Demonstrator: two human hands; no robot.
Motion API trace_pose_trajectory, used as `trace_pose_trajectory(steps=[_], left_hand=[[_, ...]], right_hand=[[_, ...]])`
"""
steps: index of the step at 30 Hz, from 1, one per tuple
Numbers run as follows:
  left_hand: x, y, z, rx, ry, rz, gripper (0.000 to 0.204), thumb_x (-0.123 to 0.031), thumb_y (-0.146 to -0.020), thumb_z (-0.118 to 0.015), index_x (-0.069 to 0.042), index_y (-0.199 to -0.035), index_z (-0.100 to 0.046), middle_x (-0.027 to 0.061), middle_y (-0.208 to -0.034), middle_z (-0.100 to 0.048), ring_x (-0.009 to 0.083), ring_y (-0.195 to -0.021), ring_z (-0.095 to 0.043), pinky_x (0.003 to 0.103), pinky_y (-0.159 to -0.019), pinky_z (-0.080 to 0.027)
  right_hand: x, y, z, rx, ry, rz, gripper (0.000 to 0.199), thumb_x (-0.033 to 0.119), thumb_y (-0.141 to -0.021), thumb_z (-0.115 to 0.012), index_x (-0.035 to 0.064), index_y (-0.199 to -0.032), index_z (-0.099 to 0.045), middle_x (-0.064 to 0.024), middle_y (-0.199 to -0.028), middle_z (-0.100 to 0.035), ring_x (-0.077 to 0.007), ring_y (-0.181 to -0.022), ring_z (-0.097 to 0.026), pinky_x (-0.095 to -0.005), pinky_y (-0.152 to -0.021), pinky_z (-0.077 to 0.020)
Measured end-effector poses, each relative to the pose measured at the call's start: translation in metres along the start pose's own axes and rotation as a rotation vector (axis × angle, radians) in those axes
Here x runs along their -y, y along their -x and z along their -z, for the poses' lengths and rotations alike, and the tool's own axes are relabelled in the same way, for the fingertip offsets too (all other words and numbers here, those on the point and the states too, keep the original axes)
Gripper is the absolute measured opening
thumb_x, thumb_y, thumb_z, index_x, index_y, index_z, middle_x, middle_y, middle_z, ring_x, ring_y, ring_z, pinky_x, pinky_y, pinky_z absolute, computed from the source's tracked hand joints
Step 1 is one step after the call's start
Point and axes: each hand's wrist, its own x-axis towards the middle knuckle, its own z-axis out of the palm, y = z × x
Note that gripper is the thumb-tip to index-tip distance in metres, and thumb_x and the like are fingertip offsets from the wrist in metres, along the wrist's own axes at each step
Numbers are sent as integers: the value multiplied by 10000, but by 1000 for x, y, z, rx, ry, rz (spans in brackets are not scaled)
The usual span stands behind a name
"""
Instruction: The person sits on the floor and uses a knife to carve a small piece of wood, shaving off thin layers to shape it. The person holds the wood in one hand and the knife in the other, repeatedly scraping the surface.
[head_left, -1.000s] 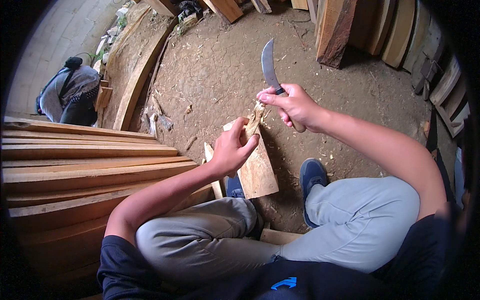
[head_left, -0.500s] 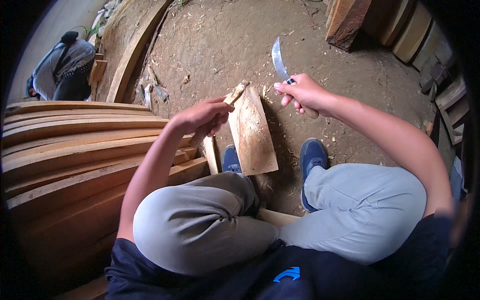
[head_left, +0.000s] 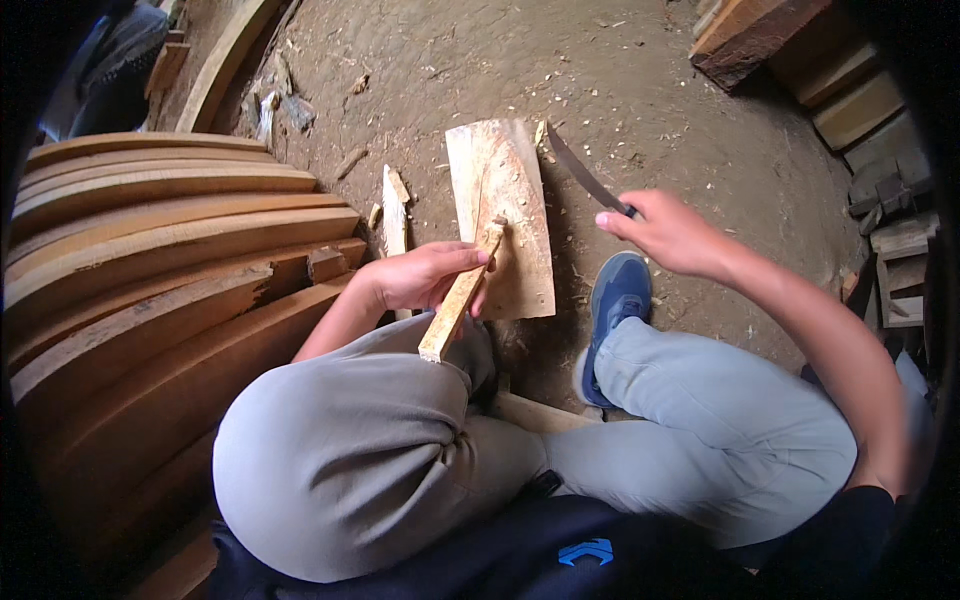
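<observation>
Dirt floor (head_left: 650,90); hands hold wooden stick (head_left: 462,295) and knife (head_left: 585,178).

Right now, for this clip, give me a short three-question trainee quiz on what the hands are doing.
1. True or false: the left hand holds a wooden stick.
2. The right hand holds: A) hammer B) curved knife C) saw
3. What does the stick's far end rest on?

Key: 1 true. 2 B. 3 The chopping board on the dirt ground.
</observation>
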Motion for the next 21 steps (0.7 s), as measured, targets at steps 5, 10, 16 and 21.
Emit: trace_pose_trajectory(steps=[5,10,16,21], left_hand=[[11,-20,15,-14,-121,-37,351,-343,-1045,-474,-9,-1154,-469,104,-798,-622,182,-721,-645,307,-685,-544],[7,-9,9,-115,-366,33,334,-299,-1037,-403,1,-1177,-442,95,-775,-594,198,-597,-628,320,-497,-544],[27,-36,7,-165,-332,-102,325,-335,-1046,-417,-40,-915,-453,92,-629,-518,201,-473,-558,327,-412,-488],[31,-32,-3,-65,-340,-44,441,-427,-1056,-426,-21,-886,-453,82,-560,-537,202,-439,-572,313,-423,-487]], right_hand=[[4,45,-12,-2,114,-83,505,423,-1023,-442,-48,-884,-559,-269,-784,-584,-447,-755,-575,-495,-704,-440],[5,42,-42,-71,-8,-85,460,383,-1040,-404,-40,-921,-538,-289,-851,-596,-476,-844,-586,-521,-753,-440],[20,45,-61,-151,12,-193,459,385,-1037,-412,-39,-955,-568,-302,-889,-625,-476,-896,-612,-538,-785,-457],[17,47,-79,-61,4,-259,450,392,-1049,-399,-16,-973,-573,-273,-857,-616,-469,-853,-600,-514,-763,-459]])
